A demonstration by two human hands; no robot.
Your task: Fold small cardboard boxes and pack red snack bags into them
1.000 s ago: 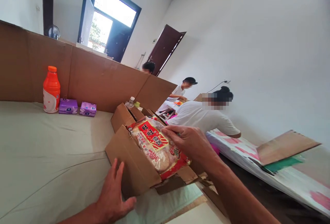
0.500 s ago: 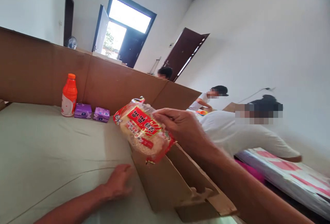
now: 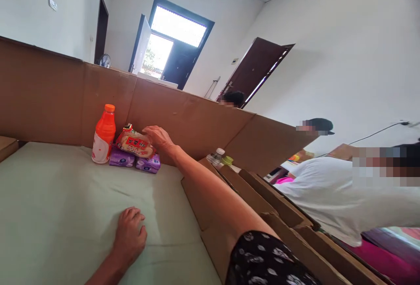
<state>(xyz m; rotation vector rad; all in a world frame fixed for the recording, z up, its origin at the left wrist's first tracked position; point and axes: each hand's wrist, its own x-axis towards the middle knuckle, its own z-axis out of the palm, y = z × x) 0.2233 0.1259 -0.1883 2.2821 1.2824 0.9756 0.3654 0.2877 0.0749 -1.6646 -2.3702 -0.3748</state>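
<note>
A clear and red packet of round, pale baked snacks (image 3: 134, 142) rests on top of two small purple tissue packs (image 3: 120, 158), leaning back near the cardboard wall. My right hand (image 3: 160, 139) reaches across to it, fingers bent over its upper right edge; the fingertips are partly hidden behind the packet. An orange bottle with a white label (image 3: 104, 138) stands upright just left of the packs. My left hand (image 3: 130, 234) lies on the pale green sheet (image 3: 65, 215), holding nothing, its fingers loosely apart.
A cardboard wall (image 3: 193, 121) runs behind the objects. Long cardboard boxes (image 3: 285, 228) stand along the right side, with a clear bottle (image 3: 218, 155) and a green item (image 3: 227, 160) beyond. A person in a white shirt (image 3: 328, 193) leans at the far right.
My right hand has carried the snack packet from above the box leftward and away, onto the purple packs. My left hand has shifted left and now lies flatter on the sheet.
</note>
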